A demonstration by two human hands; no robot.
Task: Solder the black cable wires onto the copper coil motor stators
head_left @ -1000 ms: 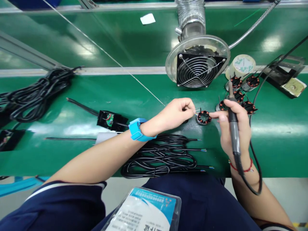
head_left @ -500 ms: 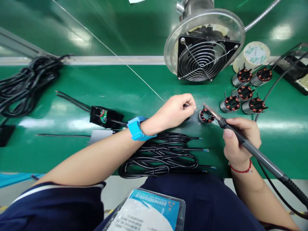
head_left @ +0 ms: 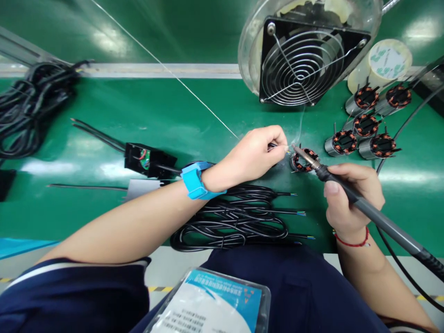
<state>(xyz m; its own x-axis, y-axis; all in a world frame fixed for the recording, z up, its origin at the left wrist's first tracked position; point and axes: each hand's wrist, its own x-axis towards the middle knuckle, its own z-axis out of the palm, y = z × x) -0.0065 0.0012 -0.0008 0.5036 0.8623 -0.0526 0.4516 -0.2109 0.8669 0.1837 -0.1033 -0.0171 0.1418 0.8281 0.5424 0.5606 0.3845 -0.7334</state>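
Note:
My right hand (head_left: 354, 199) grips a soldering iron (head_left: 367, 210) like a pen, its tip pointing left. That tip meets the left rim of a motor stator (head_left: 304, 160) with copper windings, and a thin wisp of smoke rises there. Closed in a pinch, my left hand (head_left: 258, 155) is just left of the stator. A thin pale solder wire (head_left: 194, 95) runs down from the upper left into it. A black cable end (head_left: 273, 145) with fine coloured wires shows between the fingers; the palm side is hidden.
Several more stators (head_left: 342, 142) stand at the right, near a tape roll (head_left: 388, 60). A fan with a wire guard (head_left: 300, 76) hangs behind the work. Coiled black cables (head_left: 232, 217) lie in front, and an open black box with a circuit board (head_left: 147, 159) sits left.
The iron's tip has come down onto the stator's left rim, and smoke now rises. My left fingers remain close to the tip. The whole view has shifted slightly.

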